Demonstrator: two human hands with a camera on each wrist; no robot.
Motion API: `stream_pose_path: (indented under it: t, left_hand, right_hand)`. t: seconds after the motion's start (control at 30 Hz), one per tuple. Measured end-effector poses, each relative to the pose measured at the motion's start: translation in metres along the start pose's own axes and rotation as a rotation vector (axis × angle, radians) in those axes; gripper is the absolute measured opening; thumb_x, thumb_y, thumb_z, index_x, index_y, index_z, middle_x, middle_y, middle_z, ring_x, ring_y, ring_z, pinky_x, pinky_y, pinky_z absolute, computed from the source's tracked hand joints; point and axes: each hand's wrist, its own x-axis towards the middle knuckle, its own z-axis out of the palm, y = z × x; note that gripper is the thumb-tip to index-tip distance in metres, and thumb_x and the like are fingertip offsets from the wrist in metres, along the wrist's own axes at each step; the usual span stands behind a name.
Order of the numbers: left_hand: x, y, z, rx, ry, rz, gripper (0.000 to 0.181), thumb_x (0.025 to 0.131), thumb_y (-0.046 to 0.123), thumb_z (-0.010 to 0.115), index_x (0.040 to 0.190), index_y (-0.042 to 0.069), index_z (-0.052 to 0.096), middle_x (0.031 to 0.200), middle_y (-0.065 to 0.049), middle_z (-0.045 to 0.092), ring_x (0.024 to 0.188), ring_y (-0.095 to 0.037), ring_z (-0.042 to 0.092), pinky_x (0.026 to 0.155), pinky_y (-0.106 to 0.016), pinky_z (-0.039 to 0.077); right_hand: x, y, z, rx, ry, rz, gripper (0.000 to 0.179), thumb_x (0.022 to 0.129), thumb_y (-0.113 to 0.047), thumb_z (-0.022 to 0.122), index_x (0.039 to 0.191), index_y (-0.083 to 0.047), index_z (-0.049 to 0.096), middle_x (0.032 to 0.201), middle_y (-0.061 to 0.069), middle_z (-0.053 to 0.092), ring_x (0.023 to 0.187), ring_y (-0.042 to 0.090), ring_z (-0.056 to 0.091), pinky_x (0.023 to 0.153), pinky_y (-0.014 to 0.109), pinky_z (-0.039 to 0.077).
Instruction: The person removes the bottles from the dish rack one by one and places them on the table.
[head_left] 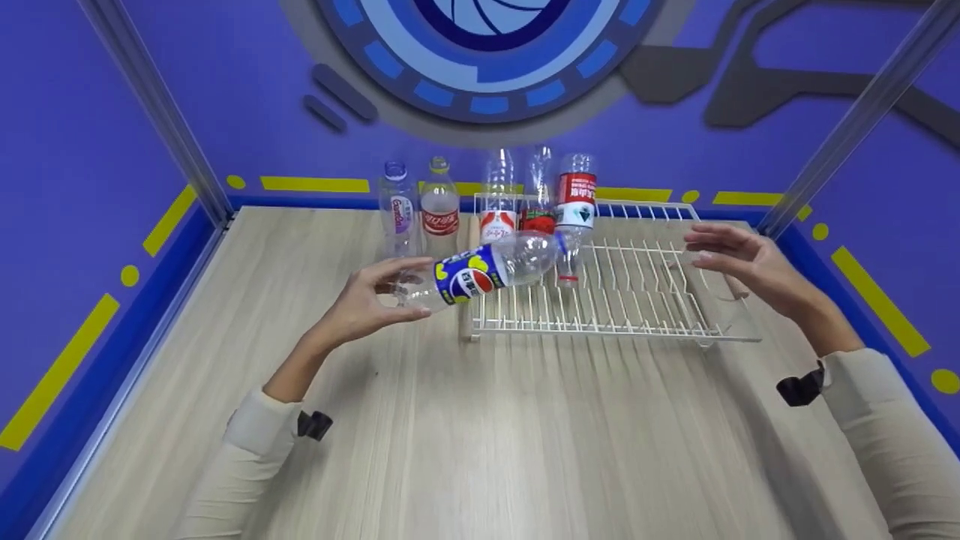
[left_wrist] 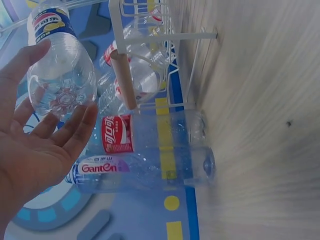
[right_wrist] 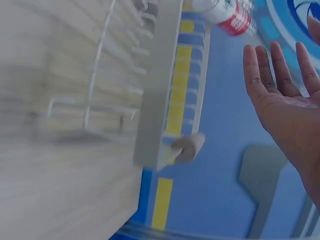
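Note:
My left hand [head_left: 364, 304] grips a clear plastic Pepsi bottle [head_left: 471, 283] round its base end. The bottle is tilted, its blue neck pointing right and up over the rack. In the left wrist view, the thumb and fingers surround the bottle's ribbed bottom. A white wire dish rack [head_left: 630, 330] stands beneath. Three bottles are upside down at its left part: one with a red-and-white label [head_left: 576, 196], one with a red label [head_left: 538, 219] and one with a white-and-red label [head_left: 498, 223]. Over the rack's right end, my right hand [head_left: 754, 268] holds nothing, fingers extended.
Left of the rack, a Ganten bottle [head_left: 400, 214] and a Coca-Cola bottle [head_left: 440, 206] stand upright on the wood-grain table [head_left: 420, 442]. Blue panels [head_left: 247, 97] close off the back and sides. Wooden rods [right_wrist: 189, 147] project at the rack's ends.

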Motion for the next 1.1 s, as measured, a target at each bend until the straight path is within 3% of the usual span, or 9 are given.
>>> stream_pose_path:
  t: [0.1,0.23,0.47,0.87,1.1]
  left_hand:
    - [-0.002,-0.003,-0.006,-0.024,0.028,-0.035,0.066,0.084,0.02,0.085,0.145,0.018,0.058,0.141,-0.009,0.063,0.125,-0.028,0.062,0.105,-0.048,0.052]
    - [-0.005,-0.009,-0.013,-0.074,0.065,-0.076,0.067,0.086,0.019,0.084,0.147,0.017,0.055,0.143,-0.012,0.061,0.127,-0.031,0.06,0.107,-0.049,0.051]
    - [-0.01,-0.018,-0.022,-0.2,0.121,-0.162,0.067,0.09,0.016,0.079,0.149,0.014,0.048,0.147,-0.013,0.051,0.131,-0.032,0.055,0.097,-0.035,0.056]
    - [-0.015,-0.027,-0.029,-0.348,0.211,-0.163,0.075,0.092,0.007,0.075,0.156,0.014,0.036,0.148,-0.011,0.046,0.137,-0.03,0.048,0.094,-0.024,0.057]
    - [-0.014,-0.031,-0.034,-0.394,0.236,-0.173,0.083,0.092,0.005,0.074,0.161,0.017,0.029,0.147,-0.005,0.042,0.133,-0.024,0.049,0.094,-0.024,0.057]
  right_hand:
    - [-0.005,0.008,-0.013,-0.026,0.04,0.018,0.047,0.102,-0.003,0.058,0.148,-0.005,0.049,0.136,-0.005,0.066,0.122,0.003,0.064,0.095,0.017,0.054]
    - [-0.011,0.019,-0.023,0.031,0.075,0.038,0.046,0.102,-0.002,0.057,0.148,-0.004,0.05,0.133,-0.007,0.068,0.117,0.003,0.066,0.095,0.017,0.055]
    - [-0.013,0.036,-0.035,0.094,0.139,0.035,0.045,0.101,0.002,0.057,0.146,0.002,0.05,0.127,-0.009,0.07,0.114,0.004,0.066,0.095,0.015,0.052]
    - [-0.017,0.049,-0.045,0.23,0.145,-0.023,0.039,0.1,0.008,0.053,0.136,-0.005,0.061,0.122,-0.005,0.072,0.109,0.007,0.07,0.091,0.016,0.056]
    - [-0.019,0.055,-0.047,0.207,0.156,-0.028,0.036,0.102,0.006,0.053,0.136,-0.002,0.06,0.123,-0.005,0.071,0.111,0.005,0.068,0.09,0.016,0.056]
